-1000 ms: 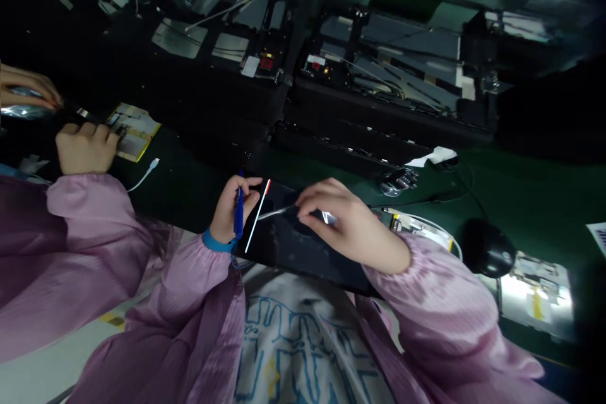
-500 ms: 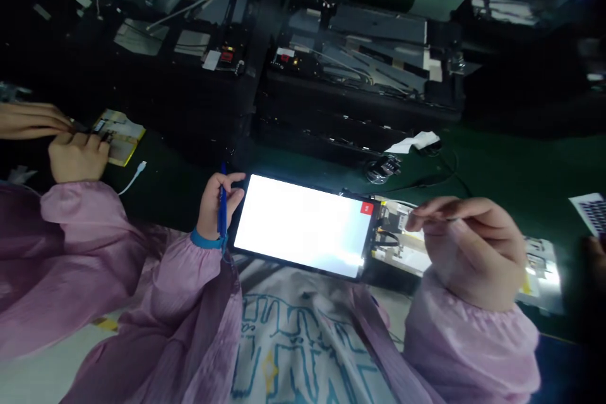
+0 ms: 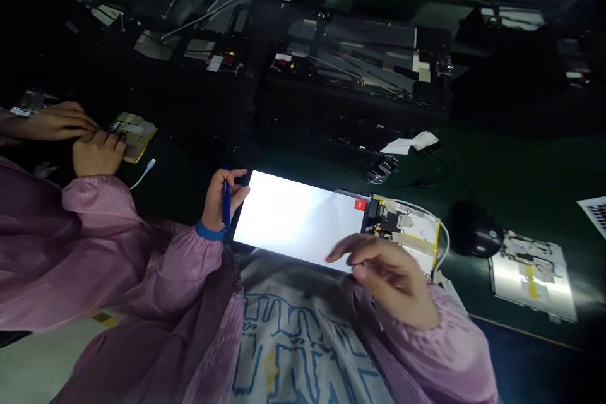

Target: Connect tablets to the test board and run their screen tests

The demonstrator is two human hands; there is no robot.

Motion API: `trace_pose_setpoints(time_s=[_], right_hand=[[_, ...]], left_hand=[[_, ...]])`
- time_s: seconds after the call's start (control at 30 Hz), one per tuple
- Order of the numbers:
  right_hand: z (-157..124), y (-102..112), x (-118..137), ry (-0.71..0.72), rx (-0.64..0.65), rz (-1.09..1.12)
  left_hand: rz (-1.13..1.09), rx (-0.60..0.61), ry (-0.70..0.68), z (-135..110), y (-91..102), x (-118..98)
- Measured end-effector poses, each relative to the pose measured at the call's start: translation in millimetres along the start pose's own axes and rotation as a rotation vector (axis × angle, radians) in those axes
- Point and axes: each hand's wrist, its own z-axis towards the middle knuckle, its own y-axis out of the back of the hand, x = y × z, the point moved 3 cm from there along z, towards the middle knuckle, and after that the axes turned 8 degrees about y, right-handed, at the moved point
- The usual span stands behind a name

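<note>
Head view — tablet (image 3: 300, 221), screen lit white, lying flat at the near edge of the green bench mat (image 3: 521, 170). At the tablet's left edge: left hand (image 3: 222, 199), fingers closed round a blue pen (image 3: 226, 202), thumb touching the tablet's corner. Over the tablet's near right corner: right hand (image 3: 388, 271), fingers half curled — whether they pinch anything cannot be told. Against the tablet's right end: bare circuit board (image 3: 411, 230). Well left of the tablet: co-worker's hands (image 3: 95, 151).
</note>
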Motion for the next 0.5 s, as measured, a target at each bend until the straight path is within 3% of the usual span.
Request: trace_pose_setpoints(time_s=[0.2, 0.5], right_hand=[[6.9, -41.6, 7.5, 0.07, 0.341, 0.068], [4.2, -65.1, 12.6, 0.215, 0.59, 0.15]], left_hand=[[0.007, 0.047, -0.055, 1.0, -1.4, 3.7], [-0.022, 0.003, -0.128, 4.5, -2.6, 2.1]])
